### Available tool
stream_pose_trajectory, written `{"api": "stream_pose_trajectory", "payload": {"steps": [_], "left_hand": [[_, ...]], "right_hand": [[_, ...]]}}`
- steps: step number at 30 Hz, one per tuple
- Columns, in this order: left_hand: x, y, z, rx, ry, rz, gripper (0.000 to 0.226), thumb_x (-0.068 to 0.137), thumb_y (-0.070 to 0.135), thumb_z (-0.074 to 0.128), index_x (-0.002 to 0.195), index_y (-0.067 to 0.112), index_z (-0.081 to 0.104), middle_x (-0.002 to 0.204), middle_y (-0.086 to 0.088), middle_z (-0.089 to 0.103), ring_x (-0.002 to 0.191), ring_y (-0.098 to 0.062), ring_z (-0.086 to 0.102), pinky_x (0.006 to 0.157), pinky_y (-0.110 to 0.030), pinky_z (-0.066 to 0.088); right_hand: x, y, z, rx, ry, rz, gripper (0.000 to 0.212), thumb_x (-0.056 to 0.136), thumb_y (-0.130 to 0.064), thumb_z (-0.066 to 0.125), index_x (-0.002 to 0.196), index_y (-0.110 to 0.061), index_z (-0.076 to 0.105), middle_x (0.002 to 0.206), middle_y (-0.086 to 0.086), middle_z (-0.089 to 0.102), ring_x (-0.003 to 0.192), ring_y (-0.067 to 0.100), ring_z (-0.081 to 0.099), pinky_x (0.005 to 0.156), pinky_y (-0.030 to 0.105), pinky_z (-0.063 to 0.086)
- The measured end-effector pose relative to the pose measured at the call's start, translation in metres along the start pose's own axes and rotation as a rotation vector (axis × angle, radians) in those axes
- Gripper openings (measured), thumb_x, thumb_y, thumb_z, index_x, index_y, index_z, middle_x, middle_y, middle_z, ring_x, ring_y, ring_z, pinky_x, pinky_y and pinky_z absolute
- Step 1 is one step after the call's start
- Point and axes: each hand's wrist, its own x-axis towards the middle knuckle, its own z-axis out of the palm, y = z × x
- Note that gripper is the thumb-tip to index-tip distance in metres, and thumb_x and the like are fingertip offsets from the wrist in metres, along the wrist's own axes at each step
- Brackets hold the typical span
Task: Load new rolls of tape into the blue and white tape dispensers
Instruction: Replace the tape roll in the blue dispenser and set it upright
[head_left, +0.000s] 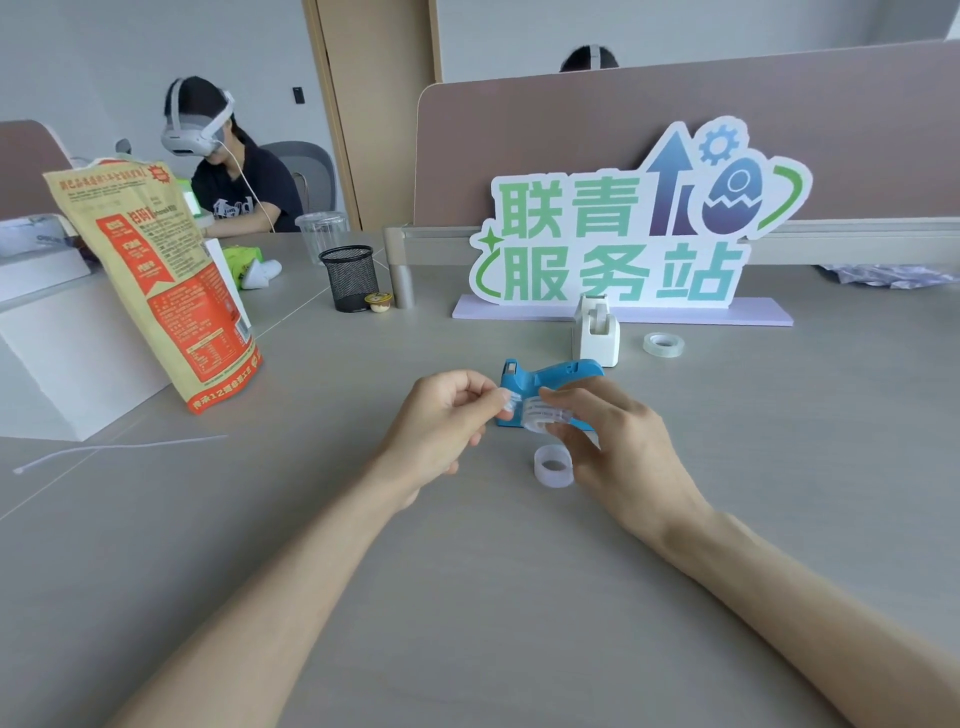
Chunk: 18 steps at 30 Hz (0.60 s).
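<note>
My right hand (618, 447) grips a clear tape roll (545, 415) just above the table, in front of the blue dispenser (550, 376). My left hand (447, 421) pinches the roll's loose end (509, 405) between thumb and fingertips. The blue dispenser stands right behind both hands, partly hidden by them. An empty whitish core ring (552, 466) lies on the table below the held roll. The white dispenser (596, 330) stands farther back. Another clear tape roll (663, 344) lies to its right.
A green-and-white sign (623, 234) on a lilac base stands behind the dispensers. At left are an orange-printed paper bag (166, 280), a white box (67, 358), a black mesh pen cup (350, 278) and a plastic cup (322, 234). A person wearing a headset (228, 171) sits beyond.
</note>
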Motion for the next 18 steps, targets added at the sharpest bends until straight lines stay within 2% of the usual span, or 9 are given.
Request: {"api": "stream_pose_trajectory", "payload": {"steps": [1,4,7,9,11,14,18], "left_hand": [[0.001,-0.001,0.0,-0.001,0.001,0.005,0.016,0.089,0.022,0.06,0.075,0.016,0.064,0.084,-0.018,0.067,0.052,-0.009,0.037,0.041,-0.017,0.02],[0.001,0.0,0.001,-0.012,0.008,0.016,0.016,0.09,0.019,0.059,0.079,0.009,0.064,0.064,0.005,0.062,0.051,-0.009,0.036,0.041,-0.016,0.019],[0.001,0.0,0.0,-0.019,0.02,0.025,0.016,0.089,0.018,0.06,0.08,0.006,0.064,0.06,0.007,0.058,0.05,-0.008,0.037,0.041,-0.017,0.018],[0.001,0.0,0.0,-0.026,0.018,0.031,0.016,0.089,0.019,0.06,0.081,0.005,0.064,0.066,0.001,0.061,0.053,-0.009,0.038,0.041,-0.017,0.018],[0.0,0.001,-0.001,-0.042,0.019,0.029,0.015,0.088,0.019,0.061,0.08,0.006,0.064,0.074,-0.001,0.064,0.057,-0.012,0.039,0.041,-0.018,0.019],[-0.001,0.004,-0.001,-0.064,-0.009,0.009,0.014,0.089,0.024,0.061,0.08,0.014,0.064,0.074,0.008,0.065,0.058,-0.009,0.042,0.04,-0.017,0.022],[0.003,0.012,0.005,-0.12,-0.038,0.009,0.02,0.087,0.035,0.066,0.079,0.017,0.06,0.071,0.011,0.065,0.057,-0.004,0.046,0.038,-0.017,0.026]], "right_hand": [[0.0,-0.001,-0.001,-0.042,-0.018,-0.022,0.035,0.079,0.005,0.069,0.11,-0.011,0.068,0.108,0.003,0.066,0.084,0.031,0.066,0.067,0.044,0.057],[0.001,-0.001,-0.002,-0.131,-0.067,-0.068,0.04,0.074,0.004,0.07,0.111,-0.009,0.067,0.107,0.006,0.066,0.08,0.034,0.066,0.06,0.043,0.057],[0.003,0.0,-0.003,-0.202,-0.099,-0.108,0.042,0.073,0.003,0.072,0.113,-0.008,0.067,0.104,0.008,0.066,0.078,0.033,0.066,0.058,0.039,0.056],[0.002,0.001,-0.003,-0.245,-0.11,-0.142,0.043,0.074,0.003,0.074,0.115,-0.007,0.067,0.104,0.009,0.066,0.078,0.033,0.066,0.058,0.034,0.055],[-0.001,0.003,-0.005,-0.215,-0.106,-0.15,0.039,0.079,-0.002,0.071,0.117,-0.008,0.066,0.105,0.008,0.065,0.082,0.03,0.065,0.063,0.032,0.053],[-0.003,0.005,-0.01,-0.069,-0.083,-0.088,0.04,0.083,-0.011,0.069,0.122,-0.011,0.063,0.11,0.003,0.064,0.091,0.02,0.062,0.074,0.024,0.05],[0.005,0.003,-0.019,0.066,-0.013,0.024,0.036,0.082,-0.004,0.07,0.116,-0.013,0.066,0.108,-0.004,0.065,0.093,0.01,0.061,0.081,0.01,0.045]]}}
